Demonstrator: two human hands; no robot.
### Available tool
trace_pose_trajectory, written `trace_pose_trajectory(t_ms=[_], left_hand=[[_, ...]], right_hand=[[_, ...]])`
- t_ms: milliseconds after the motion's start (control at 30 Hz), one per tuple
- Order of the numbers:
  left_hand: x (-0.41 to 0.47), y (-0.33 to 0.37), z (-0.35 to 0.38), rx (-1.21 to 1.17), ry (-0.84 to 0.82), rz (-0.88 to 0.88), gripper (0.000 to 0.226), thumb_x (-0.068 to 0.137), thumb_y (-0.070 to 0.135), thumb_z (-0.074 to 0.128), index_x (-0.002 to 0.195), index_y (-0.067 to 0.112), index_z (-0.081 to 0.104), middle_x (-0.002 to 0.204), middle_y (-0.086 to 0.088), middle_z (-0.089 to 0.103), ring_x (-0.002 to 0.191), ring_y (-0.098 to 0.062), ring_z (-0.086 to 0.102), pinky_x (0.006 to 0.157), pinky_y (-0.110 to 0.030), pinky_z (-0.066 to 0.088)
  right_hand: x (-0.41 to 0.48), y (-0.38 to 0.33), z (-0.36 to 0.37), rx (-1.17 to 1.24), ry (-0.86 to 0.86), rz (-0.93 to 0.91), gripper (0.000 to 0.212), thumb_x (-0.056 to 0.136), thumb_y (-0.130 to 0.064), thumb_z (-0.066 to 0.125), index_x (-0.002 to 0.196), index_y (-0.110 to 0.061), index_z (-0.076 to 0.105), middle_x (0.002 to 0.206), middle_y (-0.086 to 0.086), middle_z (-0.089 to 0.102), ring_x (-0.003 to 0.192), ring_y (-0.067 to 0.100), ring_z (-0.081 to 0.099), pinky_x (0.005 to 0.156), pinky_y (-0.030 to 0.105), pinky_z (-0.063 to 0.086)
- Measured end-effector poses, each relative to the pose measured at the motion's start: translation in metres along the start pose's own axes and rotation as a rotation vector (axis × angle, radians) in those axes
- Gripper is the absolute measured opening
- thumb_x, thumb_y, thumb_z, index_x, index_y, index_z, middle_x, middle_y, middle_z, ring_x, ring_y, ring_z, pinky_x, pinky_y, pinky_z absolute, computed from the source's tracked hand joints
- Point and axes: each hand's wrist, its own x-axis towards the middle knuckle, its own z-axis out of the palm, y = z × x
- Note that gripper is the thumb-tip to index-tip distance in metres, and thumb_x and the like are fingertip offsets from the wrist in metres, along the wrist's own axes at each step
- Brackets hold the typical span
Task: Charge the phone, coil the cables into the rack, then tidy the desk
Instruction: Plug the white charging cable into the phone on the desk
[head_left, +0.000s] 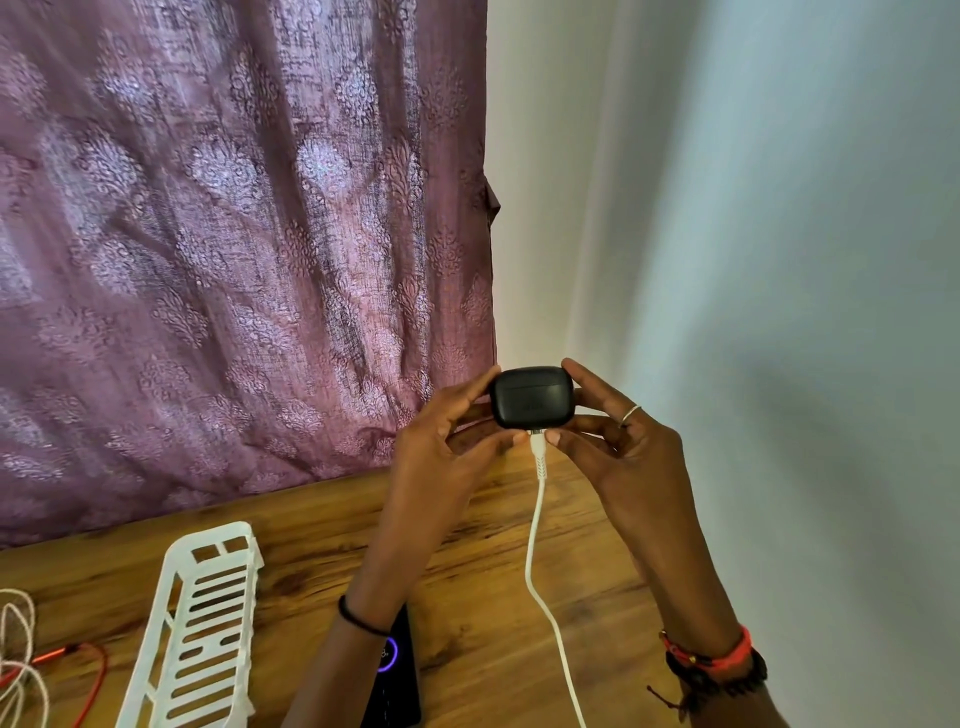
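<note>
Up behind hangs the purple patterned curtain (234, 260), and below the fingers runs the wood-grain worktop (493, 571). Down to the left of them lies the white slotted plastic rack (202, 623), nothing coiled in it yet, with loose pale and red cables (21, 649) beyond it at the edge. Under the left wrist sits the black phone (395, 675), a purple ring lit on its screen, which looks like charging.

Now the action: left hand (441, 441) and right hand (623, 441) hold a small black matte earbud case (531, 397) up between them. The fingers (592, 384) clasp its two ends, and the thumb tips flank the plug (536, 441) underneath. From there the white rubbery cable (535, 561) hangs down to the worktop.

The case looks light, hard and smooth, so a slip is possible; grip its short ends. The cable looks limp and springy, so take it by the stiff plug collar, not the cord.
</note>
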Motion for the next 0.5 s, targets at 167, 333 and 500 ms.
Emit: trace_pose_trajectory(t_ms=[167, 333, 500], left_hand=[[-0.001, -0.008, 0.0, 0.019, 0.017, 0.004, 0.061, 0.072, 0.003, 0.075, 0.119, 0.035, 0.054, 0.117, 0.001, 0.064, 0.106, -0.006, 0.063, 0.094, -0.027, 0.05], [-0.002, -0.021, 0.0, 0.024, 0.02, -0.042, 0.06, 0.072, 0.004, 0.075, 0.122, 0.031, 0.055, 0.115, 0.004, 0.065, 0.105, -0.004, 0.063, 0.096, -0.027, 0.049], [-0.004, -0.048, -0.001, 0.035, 0.031, -0.098, 0.06, 0.072, 0.009, 0.077, 0.123, 0.032, 0.056, 0.119, -0.001, 0.065, 0.111, -0.013, 0.061, 0.1, -0.041, 0.047]], right_hand=[[0.001, 0.006, 0.004, 0.005, -0.014, 0.029, 0.054, 0.081, -0.014, 0.07, 0.104, -0.055, 0.044, 0.106, -0.022, 0.057, 0.085, -0.007, 0.058, 0.067, -0.005, 0.039], [0.001, 0.018, 0.01, 0.032, -0.031, 0.064, 0.053, 0.081, -0.011, 0.069, 0.11, -0.048, 0.047, 0.111, -0.014, 0.059, 0.085, -0.005, 0.058, 0.065, -0.005, 0.041], [0.002, 0.034, 0.018, 0.031, -0.058, 0.122, 0.052, 0.081, -0.01, 0.069, 0.112, -0.045, 0.047, 0.103, -0.016, 0.059, 0.083, -0.003, 0.059, 0.063, -0.005, 0.041]])
